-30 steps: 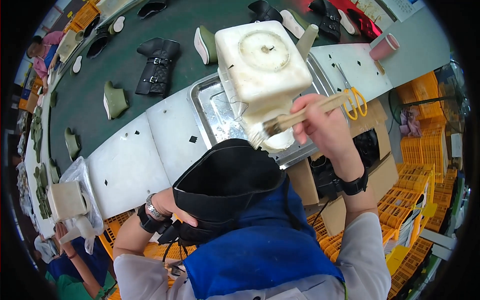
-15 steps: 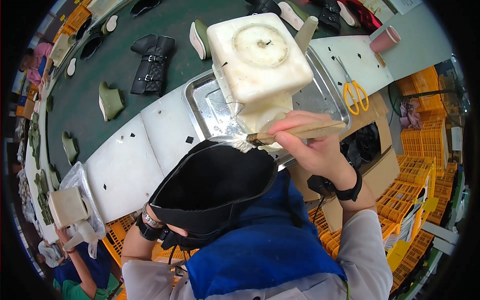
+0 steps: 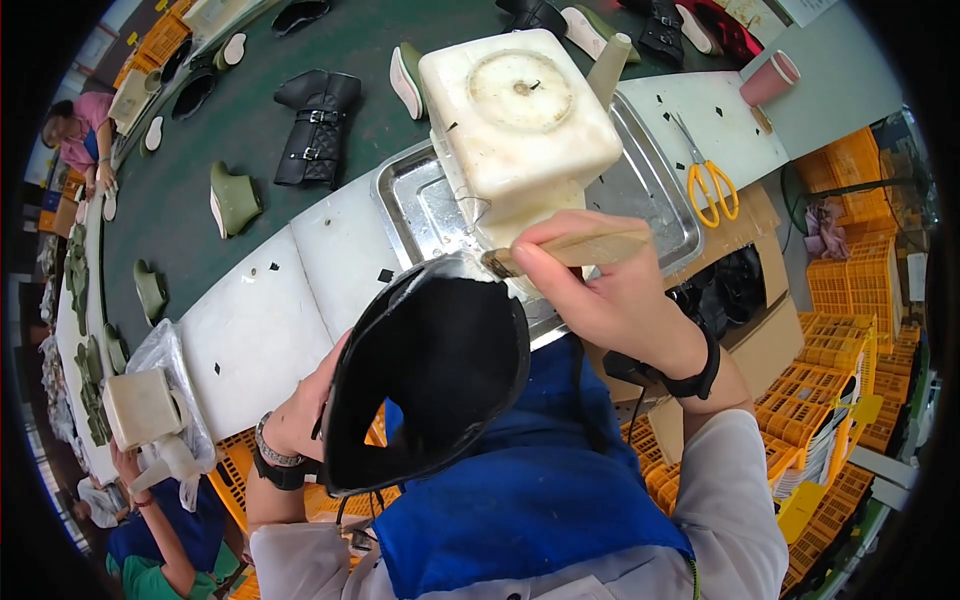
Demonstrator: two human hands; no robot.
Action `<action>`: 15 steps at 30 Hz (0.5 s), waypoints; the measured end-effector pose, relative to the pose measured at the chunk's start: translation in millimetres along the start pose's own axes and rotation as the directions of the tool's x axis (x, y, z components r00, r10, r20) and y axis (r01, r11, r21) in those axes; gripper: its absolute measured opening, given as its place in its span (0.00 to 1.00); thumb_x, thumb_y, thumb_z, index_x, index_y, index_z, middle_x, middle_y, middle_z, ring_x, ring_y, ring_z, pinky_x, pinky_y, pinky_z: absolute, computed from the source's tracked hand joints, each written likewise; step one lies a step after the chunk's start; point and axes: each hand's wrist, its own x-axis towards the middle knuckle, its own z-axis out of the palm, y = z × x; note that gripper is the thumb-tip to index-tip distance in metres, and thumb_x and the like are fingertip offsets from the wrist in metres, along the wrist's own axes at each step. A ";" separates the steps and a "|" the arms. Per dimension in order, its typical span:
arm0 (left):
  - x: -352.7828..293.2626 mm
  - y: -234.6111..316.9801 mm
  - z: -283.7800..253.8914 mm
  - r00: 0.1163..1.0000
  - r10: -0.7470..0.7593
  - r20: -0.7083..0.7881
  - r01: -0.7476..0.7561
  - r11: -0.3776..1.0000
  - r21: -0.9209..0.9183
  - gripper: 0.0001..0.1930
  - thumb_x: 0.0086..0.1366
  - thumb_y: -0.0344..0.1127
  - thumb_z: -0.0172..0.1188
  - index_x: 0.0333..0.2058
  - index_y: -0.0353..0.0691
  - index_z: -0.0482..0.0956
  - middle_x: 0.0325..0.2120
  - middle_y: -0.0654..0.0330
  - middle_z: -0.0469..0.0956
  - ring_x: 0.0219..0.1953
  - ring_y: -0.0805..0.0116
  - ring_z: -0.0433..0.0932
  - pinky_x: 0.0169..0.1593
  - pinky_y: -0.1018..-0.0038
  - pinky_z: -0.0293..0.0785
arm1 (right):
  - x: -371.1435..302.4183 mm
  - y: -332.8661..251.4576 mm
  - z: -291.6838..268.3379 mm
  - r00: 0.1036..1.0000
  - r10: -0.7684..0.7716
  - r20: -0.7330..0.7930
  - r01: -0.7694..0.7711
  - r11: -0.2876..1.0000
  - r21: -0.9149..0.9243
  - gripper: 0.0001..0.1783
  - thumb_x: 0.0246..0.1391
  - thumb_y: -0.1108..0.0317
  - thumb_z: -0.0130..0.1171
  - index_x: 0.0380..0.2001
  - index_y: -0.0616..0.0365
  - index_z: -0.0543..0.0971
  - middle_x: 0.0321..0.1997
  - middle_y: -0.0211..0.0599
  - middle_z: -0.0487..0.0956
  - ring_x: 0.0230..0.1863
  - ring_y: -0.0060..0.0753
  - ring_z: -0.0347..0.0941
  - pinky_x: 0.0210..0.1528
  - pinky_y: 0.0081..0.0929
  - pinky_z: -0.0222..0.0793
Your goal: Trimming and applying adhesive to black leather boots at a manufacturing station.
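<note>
In my left hand [image 3: 305,408] is a black boot upper [image 3: 440,345], its wide opening facing up and a gap showing at the lower end. The fingers are wrapped round its outer left side, partly hidden. My right hand [image 3: 600,290] grips the wooden handle of a brush [image 3: 590,248]. White paste coats the upper's far rim, where the brush tip touches. Just beyond stands a whitish plastic jug [image 3: 560,120], turned upside down on a metal tray [image 3: 405,190].
Orange-handled scissors [image 3: 712,192] and a pink cup [image 3: 770,80] lie to the right on the white table. A green conveyor belt [image 3: 200,130] carries a buckled black boot [image 3: 320,130] and green wedge soles [image 3: 234,200]. Orange crates [image 3: 850,270] stack at right; a co-worker's arm [image 3: 160,520] shows lower left.
The upper has turned and tilted more upright, and my left hand has come up its side. My right hand and the brush have shifted slightly left. The boot on the belt has moved slightly right.
</note>
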 end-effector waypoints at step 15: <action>3.3 10.5 26.3 0.967 0.238 0.094 -0.247 0.770 0.589 0.43 0.38 0.40 0.71 0.52 0.31 0.59 0.44 0.48 0.69 0.44 0.52 0.71 0.47 0.70 0.66 | 21.4 -5.0 -5.5 0.999 0.038 -0.017 -0.037 0.998 0.057 0.11 0.46 0.65 0.58 0.21 0.65 0.76 0.11 0.33 0.69 0.12 0.24 0.63 0.16 0.23 0.57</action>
